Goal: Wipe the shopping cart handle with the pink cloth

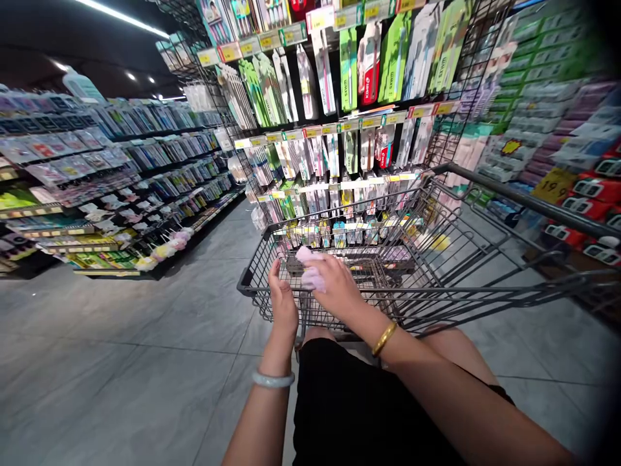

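A crumpled pale pink cloth [314,279] is in my right hand [337,285], its fingers closed over it above the near side of a dark wire shopping cart [248,288]. My left hand [283,304] is just left of the cloth, at the cart's near rim. Its fingers point up and stand apart from the thumb, with nothing visible in them. A small gap separates my two hands. Part of the cloth is hidden under my right fingers.
Ahead stands a rack of packaged toothbrushes [371,61] with price tags. The cart's handle [533,200] reaches to the right. Stocked shelves [169,155] line the left aisle over grey floor tiles [121,343]. Stacked red packages [589,200] stand at the right.
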`<state>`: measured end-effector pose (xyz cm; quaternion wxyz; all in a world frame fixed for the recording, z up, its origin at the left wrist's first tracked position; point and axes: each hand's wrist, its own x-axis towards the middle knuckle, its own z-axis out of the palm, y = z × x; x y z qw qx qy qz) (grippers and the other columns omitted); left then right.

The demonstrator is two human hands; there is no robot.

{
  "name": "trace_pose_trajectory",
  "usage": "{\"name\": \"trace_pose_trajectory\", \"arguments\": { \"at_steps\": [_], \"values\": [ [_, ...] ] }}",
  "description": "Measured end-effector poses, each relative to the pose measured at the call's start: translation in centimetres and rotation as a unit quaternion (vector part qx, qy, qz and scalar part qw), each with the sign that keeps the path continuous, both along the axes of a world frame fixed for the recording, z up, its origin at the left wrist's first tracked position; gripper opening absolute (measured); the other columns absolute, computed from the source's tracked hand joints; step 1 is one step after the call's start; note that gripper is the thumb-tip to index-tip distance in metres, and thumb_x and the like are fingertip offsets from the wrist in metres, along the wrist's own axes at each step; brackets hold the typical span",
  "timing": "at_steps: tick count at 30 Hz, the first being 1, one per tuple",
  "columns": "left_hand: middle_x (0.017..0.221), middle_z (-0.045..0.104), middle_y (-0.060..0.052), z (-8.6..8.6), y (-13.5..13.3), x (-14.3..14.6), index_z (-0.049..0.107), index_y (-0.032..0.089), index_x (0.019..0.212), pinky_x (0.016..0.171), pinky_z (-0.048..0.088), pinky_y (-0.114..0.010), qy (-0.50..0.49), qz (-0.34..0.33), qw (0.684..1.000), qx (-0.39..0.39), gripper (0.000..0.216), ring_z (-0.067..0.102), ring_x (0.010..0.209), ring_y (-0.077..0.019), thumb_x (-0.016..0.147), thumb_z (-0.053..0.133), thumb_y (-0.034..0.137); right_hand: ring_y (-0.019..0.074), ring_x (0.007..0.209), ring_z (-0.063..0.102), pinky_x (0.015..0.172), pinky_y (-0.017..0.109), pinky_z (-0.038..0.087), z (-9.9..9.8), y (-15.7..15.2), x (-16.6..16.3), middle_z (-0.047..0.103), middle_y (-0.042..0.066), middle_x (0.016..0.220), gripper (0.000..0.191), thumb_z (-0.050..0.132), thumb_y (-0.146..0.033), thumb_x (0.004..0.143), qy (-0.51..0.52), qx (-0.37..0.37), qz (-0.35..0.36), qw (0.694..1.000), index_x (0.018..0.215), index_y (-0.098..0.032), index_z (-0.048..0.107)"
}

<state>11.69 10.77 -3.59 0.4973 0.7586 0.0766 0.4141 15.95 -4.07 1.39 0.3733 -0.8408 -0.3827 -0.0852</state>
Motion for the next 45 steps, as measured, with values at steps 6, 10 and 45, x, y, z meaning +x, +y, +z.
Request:
{"name": "trace_pose_trajectory", "arguments": {
  "at_steps": [6,10,45],
  "values": [
    [0.121,0.068,-0.009,-1.0,1.9,0.2,0.057,0.023,0.132,0.112,0.026,-0.045,0.223,0.015,0.944,0.244,0.064,0.058,0.114,-0.0231,0.100,0.008,0.048,0.0322,0.121,0.046,0.099,0.050,0.042,-0.3,1.2,-1.2,0.050,0.014,0.138,0.049,0.057,-0.040,0.085,-0.097,-0.182,0.031,0.978,0.129,-0.021,0.052],
    [0.121,0.068,-0.011,-0.9,2.4,0.0,0.035,0.018,0.150,0.098,0.037,-0.040,0.240,0.009,0.928,0.285,0.061,0.061,0.109,-0.0249,0.101,0.015,0.049,0.0267,0.106,0.053,0.081,0.036,0.049,0.1,-0.5,-1.0,0.057,0.010,0.124,0.039,0.056,-0.034,0.087,-0.095,-0.232,0.018,0.968,0.125,-0.025,0.055],
    [0.073,0.071,-0.017,2.5,-5.7,3.3,0.075,0.010,0.082,0.069,0.045,-0.036,0.386,0.093,0.786,0.474,0.067,0.069,0.075,-0.0256,0.102,0.019,0.040,0.0157,0.076,0.058,0.060,0.025,0.030,3.4,-10.5,4.5,0.068,0.003,0.092,0.028,0.046,-0.037,0.088,0.102,-0.299,-0.059,0.947,0.087,-0.022,0.070]
  ]
}}
